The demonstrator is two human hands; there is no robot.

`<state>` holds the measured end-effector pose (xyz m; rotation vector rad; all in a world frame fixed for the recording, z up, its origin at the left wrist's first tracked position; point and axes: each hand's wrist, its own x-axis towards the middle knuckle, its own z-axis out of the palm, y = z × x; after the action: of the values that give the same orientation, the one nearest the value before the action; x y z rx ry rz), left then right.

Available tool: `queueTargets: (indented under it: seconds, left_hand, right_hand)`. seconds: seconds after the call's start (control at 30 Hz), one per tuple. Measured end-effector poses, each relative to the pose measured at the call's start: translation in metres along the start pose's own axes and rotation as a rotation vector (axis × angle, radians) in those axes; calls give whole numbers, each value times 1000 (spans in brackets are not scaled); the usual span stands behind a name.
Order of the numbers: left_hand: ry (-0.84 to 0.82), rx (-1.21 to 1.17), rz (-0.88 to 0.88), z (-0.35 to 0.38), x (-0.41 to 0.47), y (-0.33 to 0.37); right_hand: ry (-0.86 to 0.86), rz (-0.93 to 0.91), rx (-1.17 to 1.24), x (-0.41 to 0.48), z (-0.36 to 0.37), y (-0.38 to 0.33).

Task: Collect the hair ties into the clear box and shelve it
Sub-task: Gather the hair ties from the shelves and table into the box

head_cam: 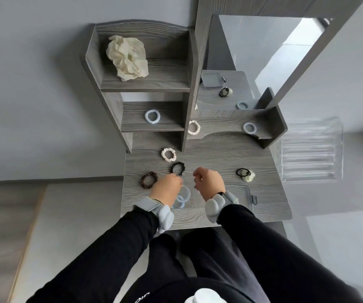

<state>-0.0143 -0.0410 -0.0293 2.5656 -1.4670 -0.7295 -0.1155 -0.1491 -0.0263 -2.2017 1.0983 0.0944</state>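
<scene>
A small clear box [187,199] sits near the table's front edge with pale blue spiral ties [181,199] inside. My left hand [167,187] is curled over its left rim and my right hand [209,182] over its right rim. Its clear lid [240,194] with a grey tab lies flat to the right. Loose on the table are a brown scrunchie [149,179], a black scrunchie [177,168], a cream scrunchie [168,154] and a black tie with a pale knot [245,173]. The shelves hold a blue spiral tie [152,116], a cream scrunchie [193,127] and another blue spiral tie [250,127].
The grey wooden table [220,158] carries a stepped shelf unit [145,84] at the left and a mirror [252,57] behind. A large cream scrunchie [128,57] lies on the top shelf. A ribbed clear organiser [311,149] stands off the right edge.
</scene>
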Motion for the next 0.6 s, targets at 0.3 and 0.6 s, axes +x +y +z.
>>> queueTargets:
  seconds: [0.3, 0.6]
  left_hand:
    - [-134, 414, 121, 14, 11, 22]
    - [-156, 330, 72, 6, 19, 29]
  right_hand:
    - [27, -37, 60, 9, -19, 18]
    - [-49, -70, 25, 29, -35, 29]
